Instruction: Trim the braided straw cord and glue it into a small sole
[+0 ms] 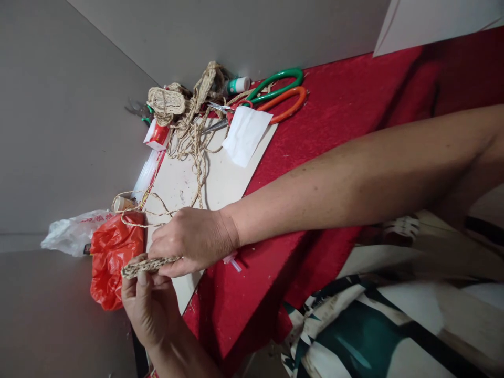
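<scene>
The picture is turned on its side. A small, thick piece of braided straw cord (pixel 147 266), seen edge-on, lies between my hands. My left hand (pixel 151 304), low in the view, pinches its outer end between thumb and fingers. From above, my right hand (pixel 192 241) grips the other end, back of the hand toward me; its fingertips are partly hidden. A loose length of straw cord (pixel 199 181) runs from near the right hand across the pale board (pixel 177 178) to a tangled heap of the same cord (pixel 195 115).
Scissors with green and orange handles (pixel 285 107), white paper (pixel 246 136), a white-capped tube (pixel 239 85) and a coiled straw piece (pixel 167 104) lie by the wall. A red plastic bag (pixel 114 262) and clear bag (pixel 74 231) are at the left. Red cloth (pixel 315 126) covers the table.
</scene>
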Tool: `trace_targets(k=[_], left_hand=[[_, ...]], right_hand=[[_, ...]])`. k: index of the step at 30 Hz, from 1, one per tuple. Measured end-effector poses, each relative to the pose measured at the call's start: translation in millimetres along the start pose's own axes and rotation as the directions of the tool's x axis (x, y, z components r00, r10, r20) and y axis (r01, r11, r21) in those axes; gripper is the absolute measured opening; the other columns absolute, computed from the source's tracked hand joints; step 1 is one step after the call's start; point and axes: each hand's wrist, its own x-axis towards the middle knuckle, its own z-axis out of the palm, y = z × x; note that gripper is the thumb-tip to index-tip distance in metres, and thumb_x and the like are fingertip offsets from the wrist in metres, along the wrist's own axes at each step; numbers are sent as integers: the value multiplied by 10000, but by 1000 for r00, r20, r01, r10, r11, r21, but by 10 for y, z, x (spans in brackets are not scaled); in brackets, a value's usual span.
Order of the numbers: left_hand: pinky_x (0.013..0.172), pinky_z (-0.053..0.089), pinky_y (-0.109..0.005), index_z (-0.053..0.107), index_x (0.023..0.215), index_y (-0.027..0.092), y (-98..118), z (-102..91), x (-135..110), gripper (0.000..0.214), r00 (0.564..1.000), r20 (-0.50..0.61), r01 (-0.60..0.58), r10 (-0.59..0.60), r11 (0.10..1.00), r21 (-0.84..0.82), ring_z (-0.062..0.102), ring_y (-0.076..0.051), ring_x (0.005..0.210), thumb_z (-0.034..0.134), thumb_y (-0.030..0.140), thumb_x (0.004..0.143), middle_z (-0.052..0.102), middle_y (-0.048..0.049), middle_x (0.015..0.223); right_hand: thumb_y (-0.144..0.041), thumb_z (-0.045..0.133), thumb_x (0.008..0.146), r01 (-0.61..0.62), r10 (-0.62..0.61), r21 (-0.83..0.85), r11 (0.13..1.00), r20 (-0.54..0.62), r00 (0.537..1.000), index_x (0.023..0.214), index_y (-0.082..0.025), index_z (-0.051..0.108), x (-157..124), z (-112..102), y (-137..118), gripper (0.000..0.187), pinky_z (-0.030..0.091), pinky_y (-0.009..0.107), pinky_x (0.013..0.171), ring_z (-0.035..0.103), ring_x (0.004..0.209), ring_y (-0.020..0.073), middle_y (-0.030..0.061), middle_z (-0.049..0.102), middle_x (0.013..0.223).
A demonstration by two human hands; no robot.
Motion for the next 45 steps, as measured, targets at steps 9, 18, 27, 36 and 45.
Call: trace_targets(k=[9, 18, 27, 36, 45], left_hand=[[702, 488, -172, 711, 806, 206, 1, 17, 4, 227, 1000, 15, -14, 14, 1000, 11, 595, -59, 689, 839, 280, 634, 671, 55, 800], [796, 499, -203, 716, 855, 222, -36, -72, 4, 173, 998, 7, -63, 63, 998, -26, 628, -81, 808, 785, 278, 706, 697, 49, 871], [765, 512, -187, 731, 852, 180, -29, 41, -21, 174, 997, -22, -68, 69, 997, 36, 639, -72, 759, 787, 160, 689, 708, 28, 857], [760, 526, -188, 745, 894, 210, -5, 81, -17, 187, 994, -70, -78, 81, 996, 39, 650, -86, 796, 742, 150, 716, 718, 34, 856], [664, 524, -193, 744, 911, 194, -6, 69, -12, 231, 997, -73, 10, -9, 1000, 9, 625, -87, 698, 754, 155, 683, 696, 10, 809]], right_hand=[[-290, 479, 936, 29, -29, 12, 1000, 3, 1000, 1044, -109, 611, -11, -17, -12, 248, 416, 301, 708, 599, 916, 173, 79, 652, 1008], [-281, 472, 934, -51, 51, -27, 998, 26, 998, 993, -110, 614, 3, -32, -48, 230, 419, 307, 692, 607, 906, 182, 59, 663, 988], [-277, 468, 933, -36, 37, -75, 997, 12, 999, 978, -115, 593, -1, -36, -20, 209, 428, 298, 667, 599, 902, 180, 75, 648, 995], [-220, 422, 927, -82, 80, -52, 995, -44, 996, 948, -120, 610, 0, 13, -23, 213, 398, 290, 645, 604, 799, 164, 57, 670, 890], [-282, 457, 959, -58, 58, -10, 998, 10, 998, 1092, -181, 656, 2, 2, 71, 259, 365, 259, 655, 608, 854, 143, 52, 678, 940]])
